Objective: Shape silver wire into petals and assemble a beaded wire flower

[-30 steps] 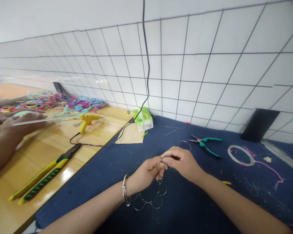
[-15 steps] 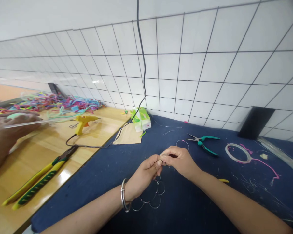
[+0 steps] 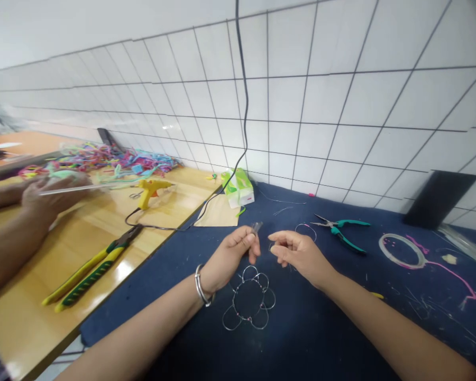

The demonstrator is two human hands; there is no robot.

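My left hand (image 3: 238, 247), with a silver bangle on the wrist, pinches a small clear, shiny piece (image 3: 257, 227) between thumb and fingers; its exact kind is not plain. A short gap to the right, my right hand (image 3: 295, 251) has its fingers curled together, and something thin may be at the tips, too small to name. Below both hands a flower-shaped wire frame (image 3: 234, 328) lies on the dark blue cloth (image 3: 206, 352), with loops around a central ring and small pink spots. Beyond my right hand lies a single wire ring (image 3: 316, 233).
Teal-handled pliers (image 3: 343, 233), a white ring with pink cord (image 3: 400, 252) and wire scraps lie right. A tissue pack (image 3: 240, 188) stands at the back. Left, a wooden table (image 3: 170, 206) holds yellow-green cutters (image 3: 93, 270), a glue gun (image 3: 148, 191), colourful strips and another person's hands (image 3: 47, 196).
My hands have moved apart from each other. The wire frame, partly hidden beneath them before, now lies in full view. The clear piece shows in my left fingers. The view has shifted slightly.
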